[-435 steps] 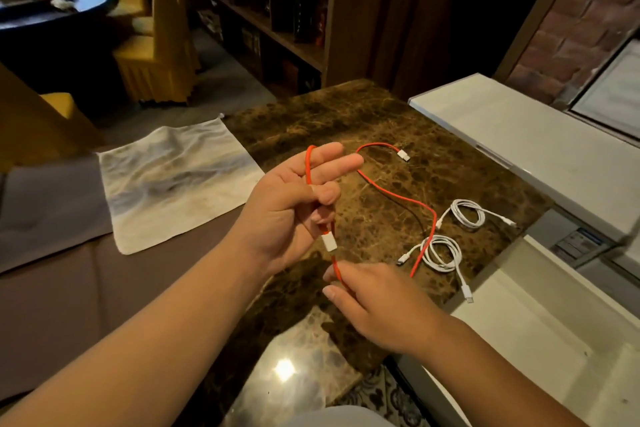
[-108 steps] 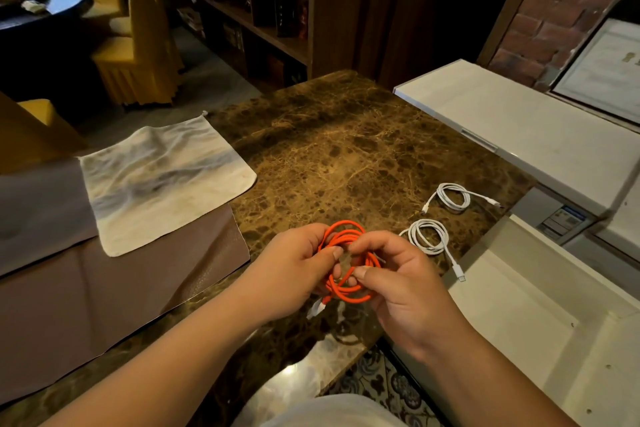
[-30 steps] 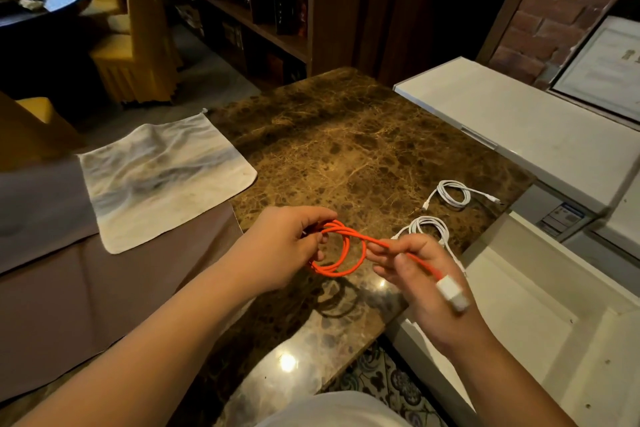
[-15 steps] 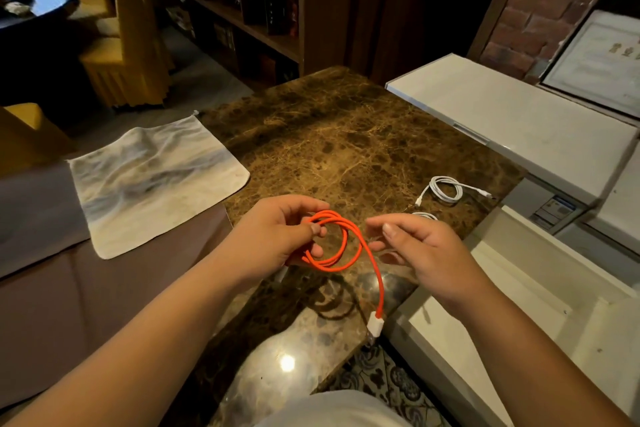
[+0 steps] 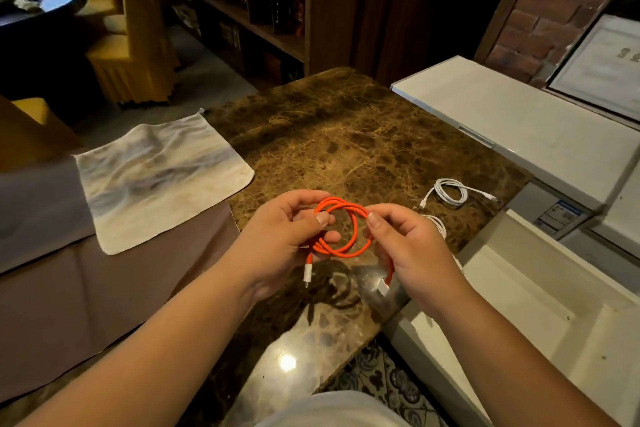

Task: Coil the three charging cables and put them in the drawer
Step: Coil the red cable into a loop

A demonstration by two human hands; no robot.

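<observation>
Two hands hold the orange cable (image 5: 341, 236) above the marble surface (image 5: 346, 146), just left of the open drawer (image 5: 519, 305). Left hand (image 5: 277, 246) fingers pinch the coil's left side; right hand (image 5: 412, 246) fingers pinch its right. Light and springy, it will likely unwind unless gripped where the loops cross. One white cable (image 5: 450, 192) lies coiled beyond the drawer's far corner.

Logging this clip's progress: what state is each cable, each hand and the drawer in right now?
orange cable: coiled, held above the marble, both plugs dangling
far white cable: coiled, lying on the marble
near white cable: mostly hidden behind the right hand
left hand: pinching the coil
right hand: pinching the coil
drawer: open, no cables inside
</observation>
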